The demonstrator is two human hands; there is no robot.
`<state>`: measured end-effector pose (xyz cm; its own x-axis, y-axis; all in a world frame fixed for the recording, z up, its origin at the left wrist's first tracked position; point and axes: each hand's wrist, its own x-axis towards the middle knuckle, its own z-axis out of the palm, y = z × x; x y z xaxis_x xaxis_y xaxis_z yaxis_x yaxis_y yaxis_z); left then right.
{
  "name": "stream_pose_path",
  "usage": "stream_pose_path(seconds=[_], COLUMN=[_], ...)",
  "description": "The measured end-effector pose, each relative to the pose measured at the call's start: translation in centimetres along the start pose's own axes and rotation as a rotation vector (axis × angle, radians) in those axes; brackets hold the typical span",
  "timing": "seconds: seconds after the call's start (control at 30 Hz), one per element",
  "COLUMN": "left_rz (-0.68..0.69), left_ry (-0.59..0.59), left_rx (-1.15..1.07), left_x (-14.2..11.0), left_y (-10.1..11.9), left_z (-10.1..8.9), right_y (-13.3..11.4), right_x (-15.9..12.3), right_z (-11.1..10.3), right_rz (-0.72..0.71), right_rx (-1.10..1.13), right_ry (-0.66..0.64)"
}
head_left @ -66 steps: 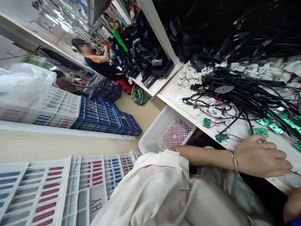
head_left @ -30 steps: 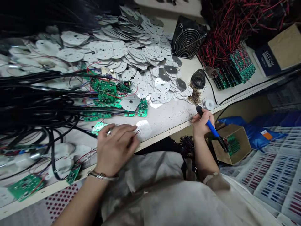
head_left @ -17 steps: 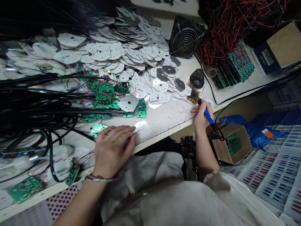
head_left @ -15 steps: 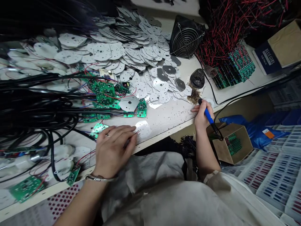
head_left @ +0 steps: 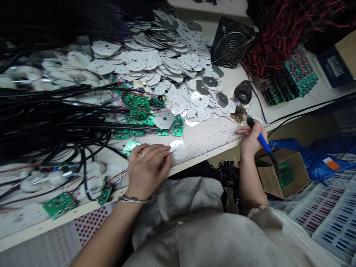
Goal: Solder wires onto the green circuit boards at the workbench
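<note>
White flat disc [head_left: 180,149] lying just right of left hand [head_left: 147,168]
pinching thin red wires [head_left: 172,151]; right hand [head_left: 253,141] gripping slanting blue-and-black pen-shaped tool [head_left: 264,142].

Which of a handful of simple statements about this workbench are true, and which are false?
1. The right hand holds a blue tool. True.
2. The bracelet is on the right wrist. False: it is on the left arm, just behind the left hand.
3. The fan is on the bench. True.
4. The open box below the bench holds bottles. False: it has green boards in it.
5. Red wires are heaped beyond the right hand. True.
</note>
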<state>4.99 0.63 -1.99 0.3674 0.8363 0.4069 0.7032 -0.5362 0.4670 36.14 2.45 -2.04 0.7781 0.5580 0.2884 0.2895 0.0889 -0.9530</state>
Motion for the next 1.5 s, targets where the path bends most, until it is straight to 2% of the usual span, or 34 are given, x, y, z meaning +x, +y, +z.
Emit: stream_pose_path(seconds=[0.1,0.2,0.3,0.4,0.53,0.67,0.87,1.07,1.33,1.5], left_rz=[-0.061,-0.139,-0.172,-0.160,-0.153,-0.161,-0.204,-0.233,-0.217,-0.241], left_ry=[-0.021,-0.044,-0.041,-0.029,-0.012,-0.031,-0.084,-0.111,-0.087,-0.113], left_rx=[-0.024,-0.029,-0.022,-0.037,-0.038,-0.047,-0.058,-0.063,-0.072,-0.076], left_x=[-0.1,0.0,0.0,0.0,0.1,0.1,0.2,0.3,0.3,0.1], left_y=[0.4,0.7,0.9,0.9,0.8,0.7,0.9,0.9,0.9,0.8], left_z=[-0.1,-0.1,-0.1,-0.1,0.0,-0.1,-0.4,-0.5,-0.4,-0.3], right_y=[-1.3,-2.3,-2.7,-2.5,-2.2,-2.1,-2.0,-2.0,-2.0,-2.0], right_x=[-2.8,-7.1,-10.9,-12.3,-12.1,-11.9,-11.8,-11.6,-11.8,-12.1], right_z=[0.0,0.2,0.2,0.3,0.2,0.2,0.0,0.0,-0.2,0.1], right_rz=[-0.047,0.004,0.111,0.095,0.023,-0.020,0.024,0.001,0.079,0.092], right_rx=[0.143,0.276,0.223,0.126,0.075,0.069,0.010,0.006,0.126,0.101], right_ry=[-0.024,-0.251,-0.493,-0.601,-0.669,-0.696,-0.762,-0.786,-0.624,-0.569])
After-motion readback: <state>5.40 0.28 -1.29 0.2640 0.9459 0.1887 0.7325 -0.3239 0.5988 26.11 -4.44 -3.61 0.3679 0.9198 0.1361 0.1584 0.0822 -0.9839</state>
